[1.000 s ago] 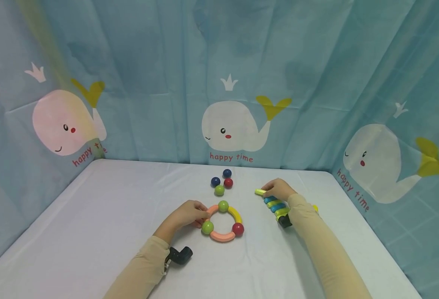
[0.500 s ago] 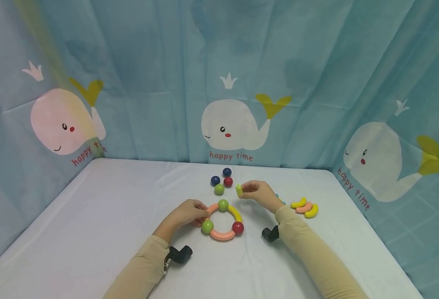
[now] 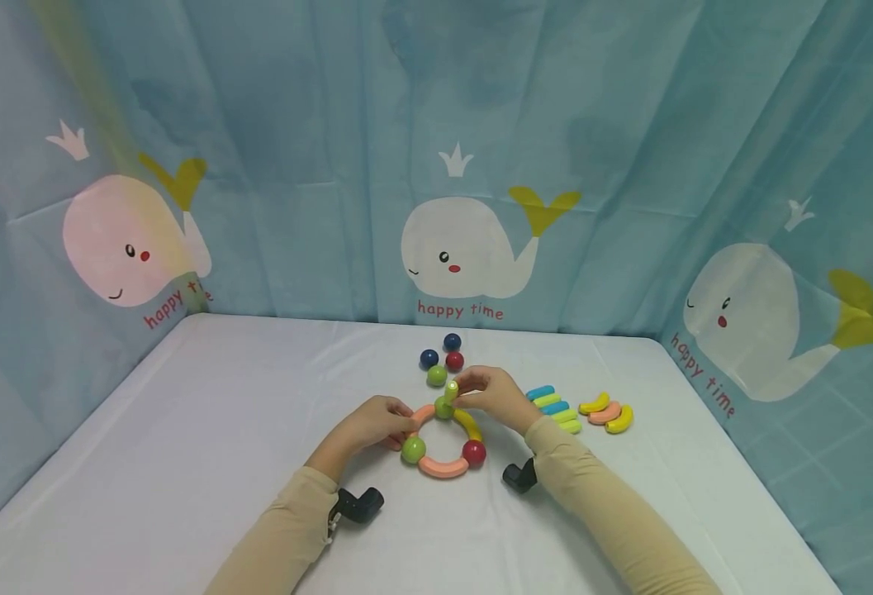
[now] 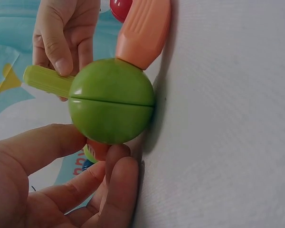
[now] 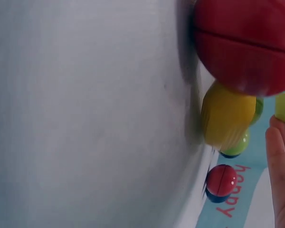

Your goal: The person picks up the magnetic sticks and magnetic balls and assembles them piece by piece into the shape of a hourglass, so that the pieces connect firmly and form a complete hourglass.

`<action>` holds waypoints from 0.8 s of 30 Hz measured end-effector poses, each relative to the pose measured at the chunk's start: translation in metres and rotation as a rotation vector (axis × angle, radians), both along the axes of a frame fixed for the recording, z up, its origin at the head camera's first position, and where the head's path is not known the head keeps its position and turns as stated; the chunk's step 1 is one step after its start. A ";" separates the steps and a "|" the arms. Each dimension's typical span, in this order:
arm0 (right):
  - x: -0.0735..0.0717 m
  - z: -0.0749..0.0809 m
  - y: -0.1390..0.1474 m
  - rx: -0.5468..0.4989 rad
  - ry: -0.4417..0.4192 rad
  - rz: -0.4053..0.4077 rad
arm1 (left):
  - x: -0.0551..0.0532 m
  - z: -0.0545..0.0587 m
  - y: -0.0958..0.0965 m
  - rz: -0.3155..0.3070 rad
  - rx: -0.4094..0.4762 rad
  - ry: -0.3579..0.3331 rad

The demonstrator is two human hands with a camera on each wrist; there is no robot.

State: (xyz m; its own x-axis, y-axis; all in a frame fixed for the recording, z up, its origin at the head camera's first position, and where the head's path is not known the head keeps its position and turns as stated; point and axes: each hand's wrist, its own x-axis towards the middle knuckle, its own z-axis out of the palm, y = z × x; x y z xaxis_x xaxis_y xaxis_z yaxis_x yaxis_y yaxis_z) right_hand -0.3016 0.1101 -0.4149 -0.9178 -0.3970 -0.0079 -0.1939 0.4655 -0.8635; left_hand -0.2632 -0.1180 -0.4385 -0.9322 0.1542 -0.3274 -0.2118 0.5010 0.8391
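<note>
Where the left hand's (image 3: 380, 424) pinched ring (image 3: 443, 468) faces the bench's (image 3: 183, 446) far edge, the right hand's (image 3: 491, 395) pinched stick (image 3: 452, 391) has arrived, seemingly aligned.

Green ball (image 4: 111, 99): glossy smooth plastic. Peach bar (image 4: 145, 35): ribbed plastic, duller. Tablecloth (image 4: 223, 114): matt, fine-textured cloth.

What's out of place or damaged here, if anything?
Nothing stands out: the ring looks whole where visible, the loose balls sit bunched, and the loose curved pieces lie together. The roughly upright green stick at the far green ball is held by the right hand.
</note>
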 end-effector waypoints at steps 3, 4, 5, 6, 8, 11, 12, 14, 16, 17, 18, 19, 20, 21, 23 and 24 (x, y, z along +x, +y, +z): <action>0.000 -0.001 -0.002 0.015 0.014 0.010 | -0.001 0.000 0.000 -0.004 0.001 -0.003; -0.001 -0.002 -0.002 0.025 0.017 0.013 | -0.001 0.000 0.001 -0.002 0.002 -0.006; -0.001 -0.003 -0.002 0.037 0.020 0.015 | -0.001 0.000 0.001 0.001 0.002 -0.008; -0.001 -0.003 -0.002 0.048 0.024 0.016 | -0.001 -0.001 0.001 0.004 0.003 -0.010; -0.002 -0.004 -0.002 0.070 0.025 0.017 | -0.002 -0.001 0.001 0.010 0.004 -0.011; 0.001 -0.003 -0.001 0.109 0.007 -0.004 | -0.001 -0.002 0.002 0.009 0.010 -0.008; 0.003 -0.002 0.000 0.130 -0.008 -0.019 | -0.001 -0.002 0.002 0.006 0.014 -0.007; 0.009 0.002 0.002 0.181 -0.051 -0.056 | -0.001 -0.003 0.002 -0.006 0.012 -0.005; 0.017 0.005 0.006 0.243 -0.093 -0.094 | 0.000 -0.002 0.002 -0.011 0.005 -0.011; 0.021 0.006 0.008 0.274 -0.115 -0.109 | 0.000 -0.001 0.001 -0.014 -0.004 -0.014; 0.025 0.008 0.010 0.302 -0.131 -0.115 | 0.000 0.000 0.000 -0.018 -0.009 -0.018; 0.028 0.008 0.011 0.326 -0.148 -0.116 | 0.001 0.001 -0.001 -0.023 -0.015 -0.020; 0.032 0.009 0.013 0.345 -0.164 -0.110 | 0.001 0.002 -0.002 -0.032 -0.018 -0.022; 0.035 0.010 0.015 0.361 -0.180 -0.101 | 0.001 0.003 -0.004 -0.040 -0.015 -0.030; 0.040 0.010 0.016 0.367 -0.222 -0.088 | 0.002 0.004 -0.006 -0.056 -0.006 -0.036; 0.041 0.010 0.017 0.364 -0.241 -0.083 | 0.001 0.004 -0.006 -0.060 -0.008 -0.028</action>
State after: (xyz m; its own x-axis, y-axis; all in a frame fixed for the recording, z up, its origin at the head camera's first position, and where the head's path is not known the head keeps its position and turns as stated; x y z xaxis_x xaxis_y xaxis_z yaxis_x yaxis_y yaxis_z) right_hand -0.2603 0.1270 -0.4046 -0.9013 -0.2535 -0.3513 0.0438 0.7534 -0.6561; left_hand -0.2617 -0.1243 -0.4345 -0.9121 0.2065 -0.3542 -0.2043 0.5201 0.8293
